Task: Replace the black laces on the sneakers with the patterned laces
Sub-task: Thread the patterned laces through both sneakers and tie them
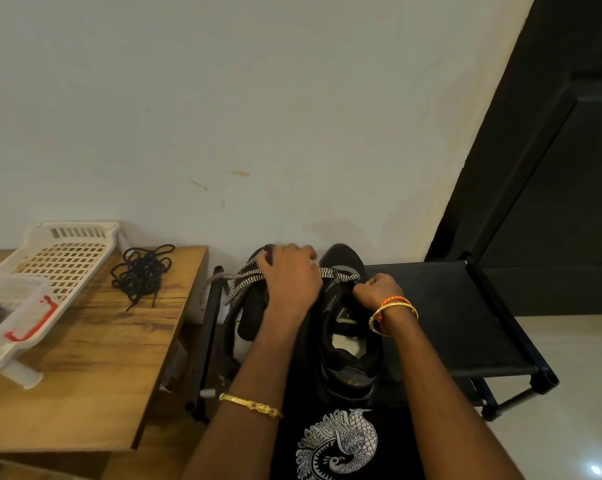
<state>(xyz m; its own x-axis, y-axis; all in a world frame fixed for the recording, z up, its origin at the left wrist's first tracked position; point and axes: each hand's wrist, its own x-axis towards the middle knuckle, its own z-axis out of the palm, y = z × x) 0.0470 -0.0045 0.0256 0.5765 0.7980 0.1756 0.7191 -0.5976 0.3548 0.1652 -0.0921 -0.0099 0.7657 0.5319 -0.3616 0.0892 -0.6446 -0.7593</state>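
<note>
Two black sneakers stand side by side on a black rack, toes to the wall: the left sneaker [249,327] and the right sneaker [348,344]. Black-and-white patterned laces [240,278] run across both and trail off to the left. My left hand [289,275] lies over the left sneaker's front, its fingers curled on the shoe and lace. At the right sneaker's upper eyelets, my right hand [375,289] pinches the patterned lace in a closed fist. The removed black laces [142,271] lie in a tangle on the wooden table [95,358].
A white plastic basket [60,261] lies tilted on the table's far left. In front of it a clear tray [12,313] with a red handle holds more patterned lace. The black rack [448,323] extends right. A dark door stands at the far right.
</note>
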